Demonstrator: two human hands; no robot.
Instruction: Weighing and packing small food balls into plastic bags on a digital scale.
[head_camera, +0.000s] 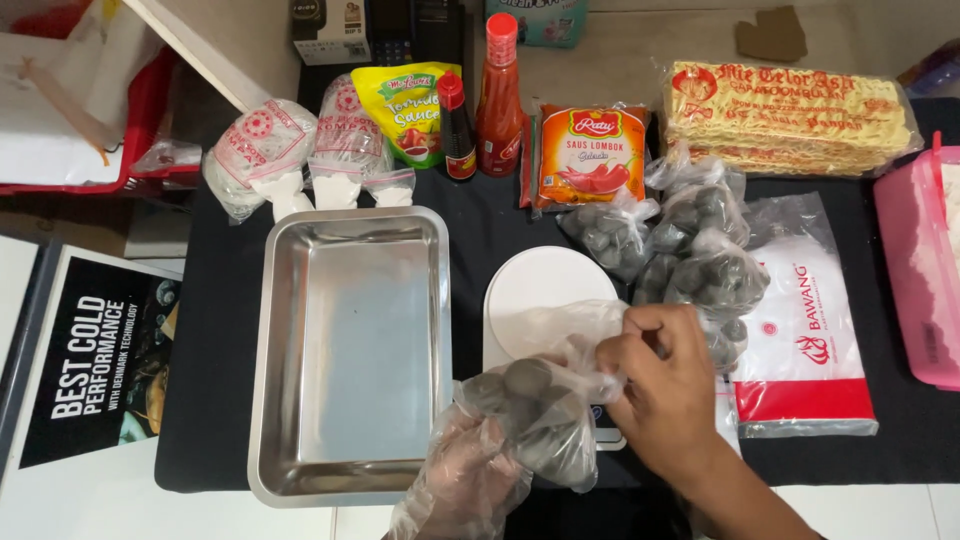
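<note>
My left hand, covered by a thin clear plastic glove, cradles from below a clear plastic bag of dark grey balls. My bare right hand pinches the twisted top of that bag at its upper right. The bag hangs just in front of a white kitchen scale and to the right of an empty steel tray.
Several more bags of grey balls lie right of the scale, beside a white and red flat packet. Sauce bottles, sauce pouches, flour bags, a noodle pack line the back. A pink tub stands far right.
</note>
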